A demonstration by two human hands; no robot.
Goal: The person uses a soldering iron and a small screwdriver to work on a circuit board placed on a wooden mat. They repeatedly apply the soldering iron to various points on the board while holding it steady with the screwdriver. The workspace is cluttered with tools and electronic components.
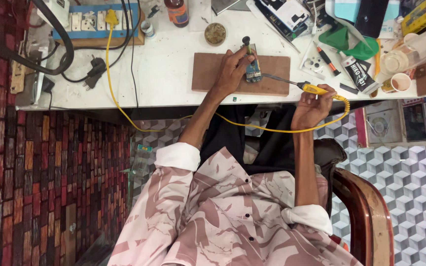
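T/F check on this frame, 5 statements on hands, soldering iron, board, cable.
1. The right hand holds the yellow-handled soldering iron. True.
2. The left hand rests in the person's lap. False: it is up on the brown wooden board, holding the small circuit board.
3. The iron's tip points toward the circuit board. True.
4. The yellow cable ends in a loose plug lying on the floor. False: its yellow plug sits in the power strip at the back of the white table.
5. The wooden board stands upright against the wall. False: it lies flat on the table.
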